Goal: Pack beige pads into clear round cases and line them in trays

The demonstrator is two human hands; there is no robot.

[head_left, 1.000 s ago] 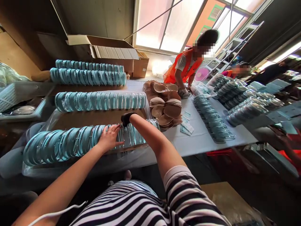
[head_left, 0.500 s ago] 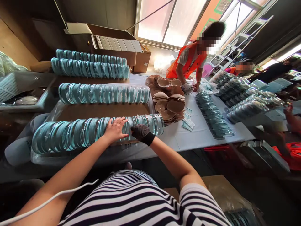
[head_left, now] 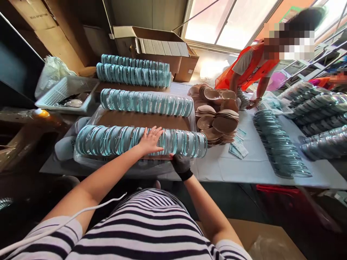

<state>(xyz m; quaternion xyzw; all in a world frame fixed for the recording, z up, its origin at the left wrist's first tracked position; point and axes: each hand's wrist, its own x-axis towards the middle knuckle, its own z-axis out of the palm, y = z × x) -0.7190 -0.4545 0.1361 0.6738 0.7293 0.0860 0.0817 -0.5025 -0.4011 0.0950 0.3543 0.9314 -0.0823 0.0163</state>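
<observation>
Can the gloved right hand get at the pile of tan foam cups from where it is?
Probably yes. The right hand sits at the near edge of the nearest row of clear teal-rimmed plastic shells, and the pile of tan foam cups lies just past that row's right end, with only the row between.

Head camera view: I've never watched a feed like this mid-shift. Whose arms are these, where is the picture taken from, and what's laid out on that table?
The camera sits on the worker's head and looks down, so the striped shirt and both arms are that person's own. The bare left hand lies flat on top of the nearest row of clear teal-edged packs, fingers spread. The right hand, in a dark glove, grips at the front edge of the board beneath that row. Three more rows lie behind, beside a pile of beige cups on the white table. Another person in an orange vest works at the far end.
</observation>
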